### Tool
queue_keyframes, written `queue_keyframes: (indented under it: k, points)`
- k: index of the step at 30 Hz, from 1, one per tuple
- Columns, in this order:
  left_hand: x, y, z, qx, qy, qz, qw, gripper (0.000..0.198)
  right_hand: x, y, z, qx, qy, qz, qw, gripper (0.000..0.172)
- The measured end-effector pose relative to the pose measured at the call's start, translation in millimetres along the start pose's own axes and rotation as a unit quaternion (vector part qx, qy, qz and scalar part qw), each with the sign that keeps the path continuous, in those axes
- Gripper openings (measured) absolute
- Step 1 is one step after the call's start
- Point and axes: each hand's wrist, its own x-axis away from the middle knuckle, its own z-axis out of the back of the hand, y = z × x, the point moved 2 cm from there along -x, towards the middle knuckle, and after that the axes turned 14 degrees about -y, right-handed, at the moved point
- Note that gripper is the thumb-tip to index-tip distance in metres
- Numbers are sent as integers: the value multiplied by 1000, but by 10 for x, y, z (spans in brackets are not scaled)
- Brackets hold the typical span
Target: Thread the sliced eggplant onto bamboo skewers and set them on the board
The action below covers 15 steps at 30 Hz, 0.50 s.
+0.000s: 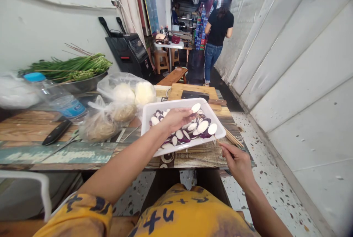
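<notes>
My left hand (pixel 178 118) pinches an eggplant slice (pixel 196 108), white with a purple rim, above a white plastic tray (pixel 146 128). Many more purple-edged eggplant slices (pixel 179 134) lie heaped in that tray. Between the fingers of my right hand (pixel 237 162) is a thin wooden skewer (pixel 217 140), close to the tray's near right corner. Its far end meets an eggplant slice (pixel 212 129); how deep it goes in is hidden. Beside the tray on the right lies a bundle of bamboo skewers (pixel 234 137).
Behind the tray, a cleaver (pixel 197 96) lies on a cutting board (pixel 176 90). Bagged food (pixel 103 126), a water bottle (pixel 62 101), a black-handled knife (pixel 57 132) and a bowl of green vegetables (pixel 82 82) stand left. A person (pixel 219 27) is at the back, near a white wall (pixel 303 64).
</notes>
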Motion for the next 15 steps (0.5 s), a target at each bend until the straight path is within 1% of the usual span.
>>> queue_keyframes:
  k: [8,12,15]
  points:
    - [27,12,-17,-18,13,-5,1000,9,-36,-13,-23,-11,8,7,1000,25]
    - [16,-43,-36,-37,15,-2,999,5,-70,-35,-68,-16,1,9,1000,25]
    - [-9,-99,-42,-84,28,-11,996,6,-130,-88,-80,-15,7,9,1000,25]
